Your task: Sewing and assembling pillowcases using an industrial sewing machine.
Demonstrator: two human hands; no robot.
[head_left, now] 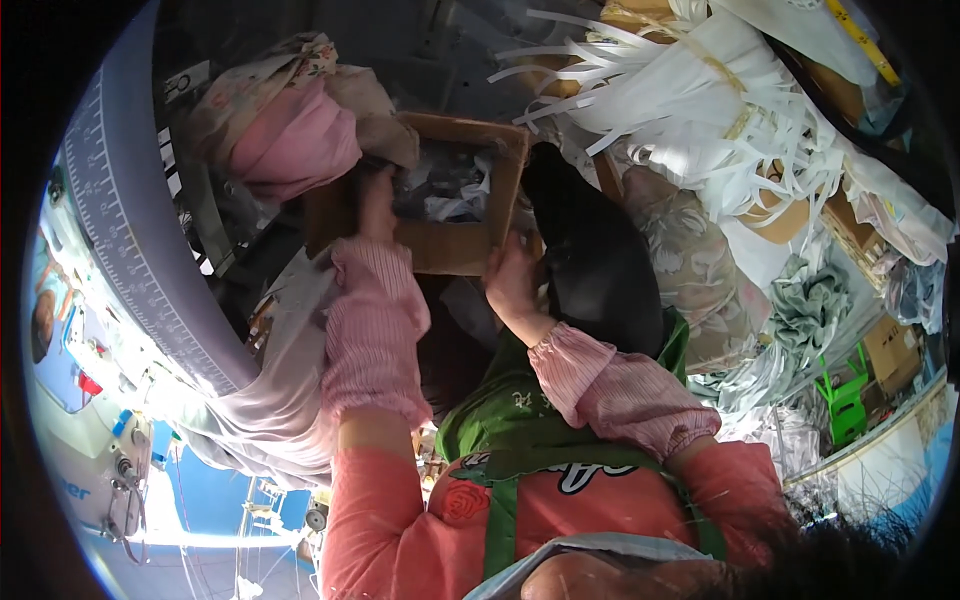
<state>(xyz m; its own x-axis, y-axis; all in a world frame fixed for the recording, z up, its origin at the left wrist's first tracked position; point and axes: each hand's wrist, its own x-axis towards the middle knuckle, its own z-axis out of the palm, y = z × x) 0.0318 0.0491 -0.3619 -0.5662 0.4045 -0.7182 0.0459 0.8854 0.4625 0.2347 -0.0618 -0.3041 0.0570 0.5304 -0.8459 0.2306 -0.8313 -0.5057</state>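
Your left hand (375, 205) reaches into the cardboard box (455, 245) at its left side; fingers hidden in shadow, so grip cannot be told. Your right hand (512, 280) is closed on the box's near right corner, fingers curled over the edge. The box sits between both hands, white scraps (450, 190) inside. A pink cloth bundle (295, 140) lies just left of your left hand. A black bag (595, 260) lies just right of your right hand.

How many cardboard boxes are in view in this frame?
2. One open cardboard box at centre, gripped by the left hand and right hand; a smaller box at far right. Others may be hidden under the fabric piles.
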